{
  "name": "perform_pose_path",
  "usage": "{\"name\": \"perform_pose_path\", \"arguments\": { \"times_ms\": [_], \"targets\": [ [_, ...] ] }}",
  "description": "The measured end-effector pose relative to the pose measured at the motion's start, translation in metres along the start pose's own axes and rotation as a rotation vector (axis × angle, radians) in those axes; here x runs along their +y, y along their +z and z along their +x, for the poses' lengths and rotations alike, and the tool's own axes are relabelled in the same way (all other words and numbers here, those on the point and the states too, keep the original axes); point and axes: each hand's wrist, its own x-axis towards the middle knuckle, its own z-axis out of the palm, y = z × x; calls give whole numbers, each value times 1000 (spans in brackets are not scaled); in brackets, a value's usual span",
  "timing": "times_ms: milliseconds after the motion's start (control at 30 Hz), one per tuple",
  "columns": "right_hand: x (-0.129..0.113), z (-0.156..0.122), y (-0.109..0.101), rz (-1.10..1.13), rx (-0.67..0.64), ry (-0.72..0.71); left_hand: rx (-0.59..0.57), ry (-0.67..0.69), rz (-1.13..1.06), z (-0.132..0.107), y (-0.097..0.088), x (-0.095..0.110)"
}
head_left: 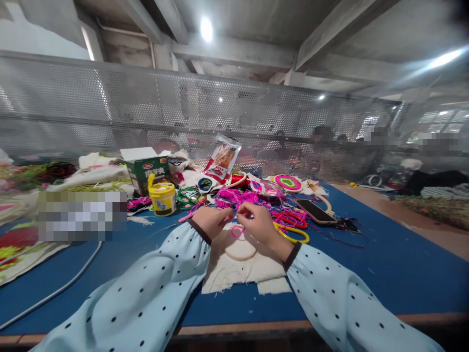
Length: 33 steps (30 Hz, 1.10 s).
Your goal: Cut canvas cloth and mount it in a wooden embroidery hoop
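A round wooden embroidery hoop [240, 253] lies on the blue table, with white cloth [234, 276] stretched in it and spreading past its rim. On the hooped cloth is a small loop of pink yarn [238, 231]. Just above it, my left hand [212, 221] is closed in a pinch. My right hand [256, 224] pinches close beside it, thumb and forefinger together. Whatever sits between the fingertips is too small to make out. A thin tool with a pink handle [186, 218] shows by my left hand; whether the hand touches it is unclear.
Tangled pink yarn [242, 198] lies behind my hands, near a yellow tub [163, 199], a green box [148, 168] and a red-white food packet [223, 159]. On the right are a phone [315, 211] and a yellow ring [295, 234]. A perforated metal screen [205, 107] stands behind.
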Motion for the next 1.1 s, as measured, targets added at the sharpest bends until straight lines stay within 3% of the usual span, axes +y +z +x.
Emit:
{"name": "perform_pose_path", "arguments": {
  "times_ms": [167,300,433,667,833,1100],
  "targets": [
    [3,-1,4,22,-9,20,39,-38,15,0,-2,-1],
    [1,-6,9,-1,-62,-95,66,-52,52,-1,-1,-1],
    [-1,-9,10,-21,-104,-156,43,15,96,-2,0,-1],
    [-2,-4,5,55,-43,-84,14,9,67,0,2,-1],
    [2,2,-1,44,1,-22,81,-12,-38,1,2,-3],
    [-3,-5,3,9,-94,-130,80,-81,22,-2,-5,1]
  ]
}}
